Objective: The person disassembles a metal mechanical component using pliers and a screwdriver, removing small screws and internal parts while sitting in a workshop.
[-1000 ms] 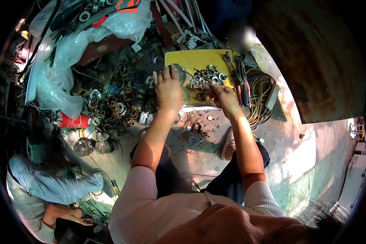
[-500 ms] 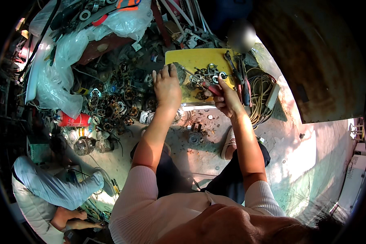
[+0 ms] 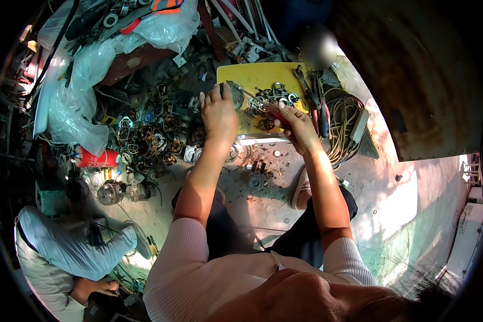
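Note:
My left hand (image 3: pixel 219 117) is closed over the edge of a round, dull grey part (image 3: pixel 235 99) at the left side of a yellow board (image 3: pixel 257 75). In my right hand (image 3: pixel 300 130) is a screwdriver with a red handle (image 3: pixel 276 114). Its thin shaft slants up and left, with the tip at or close to the round part; whether it touches, I cannot tell. Small metal rings and motor parts (image 3: pixel 279 95) lie on the board just beyond the screwdriver. My left fingers partly hide the round part.
Pliers (image 3: pixel 323 110) and a coil of cable (image 3: pixel 344 129) sit at the board's right. Leftward lie a heap of small motor parts (image 3: pixel 150 139), a red bottle (image 3: pixel 96 157) and plastic bags (image 3: pixel 91 107). A co-worker (image 3: pixel 72 252) sits at lower left. Rusty sheet metal (image 3: pixel 413 80) stands right.
My right hand has shifted slightly and its grip on the screwdriver handle has turned. My left hand stays nearly in place. The co-worker's hands at lower left have moved.

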A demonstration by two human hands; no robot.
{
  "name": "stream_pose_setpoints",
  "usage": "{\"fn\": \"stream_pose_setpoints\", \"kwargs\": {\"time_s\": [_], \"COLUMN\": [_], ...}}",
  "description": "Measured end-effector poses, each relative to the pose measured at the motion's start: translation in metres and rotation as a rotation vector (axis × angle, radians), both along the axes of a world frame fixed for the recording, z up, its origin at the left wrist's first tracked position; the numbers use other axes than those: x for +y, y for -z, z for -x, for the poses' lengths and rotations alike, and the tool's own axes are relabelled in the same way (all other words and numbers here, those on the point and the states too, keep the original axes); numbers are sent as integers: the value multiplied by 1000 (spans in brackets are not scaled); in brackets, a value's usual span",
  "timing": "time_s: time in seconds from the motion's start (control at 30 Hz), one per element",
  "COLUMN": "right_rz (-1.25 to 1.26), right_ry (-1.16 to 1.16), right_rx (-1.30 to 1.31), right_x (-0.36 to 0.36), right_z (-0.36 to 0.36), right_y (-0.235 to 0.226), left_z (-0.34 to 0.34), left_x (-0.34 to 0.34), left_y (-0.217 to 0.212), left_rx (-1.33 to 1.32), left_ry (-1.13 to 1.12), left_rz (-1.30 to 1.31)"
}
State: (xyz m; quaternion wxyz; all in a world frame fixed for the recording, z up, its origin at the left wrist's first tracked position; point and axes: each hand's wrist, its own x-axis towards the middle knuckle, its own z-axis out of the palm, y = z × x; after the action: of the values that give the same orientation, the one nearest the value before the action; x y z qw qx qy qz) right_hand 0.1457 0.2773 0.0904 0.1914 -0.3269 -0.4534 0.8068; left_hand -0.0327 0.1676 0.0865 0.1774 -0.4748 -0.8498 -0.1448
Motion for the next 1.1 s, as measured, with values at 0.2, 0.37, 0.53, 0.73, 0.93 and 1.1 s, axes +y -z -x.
{"fn": "stream_pose_setpoints", "kwargs": {"time_s": [0.2, 0.37, 0.53, 0.73, 0.93, 1.1], "right_rz": [-72, -1357, -454, 583, -1349, -557], "right_ry": [-34, 171, 134, -362, 187, 180], "right_rx": [-42, -294, -19, 458, -235, 34], "right_x": [1, -15, -15, 26, -12, -8], "right_z": [2, 3, 4, -11, 4, 7], "right_y": [7, -4, 10, 34, -1, 22], "left_z": [-2, 2, 0, -5, 0, -4], "left_x": [2, -2, 0, 1, 0, 3], "left_y": [-1, 2, 2, -6, 1, 0], "left_rx": [4, 7, 0, -20, 5, 6], "left_ry": [9, -2, -8, 17, 7, 3], "left_rz": [16, 23, 23, 24, 16, 10]}}
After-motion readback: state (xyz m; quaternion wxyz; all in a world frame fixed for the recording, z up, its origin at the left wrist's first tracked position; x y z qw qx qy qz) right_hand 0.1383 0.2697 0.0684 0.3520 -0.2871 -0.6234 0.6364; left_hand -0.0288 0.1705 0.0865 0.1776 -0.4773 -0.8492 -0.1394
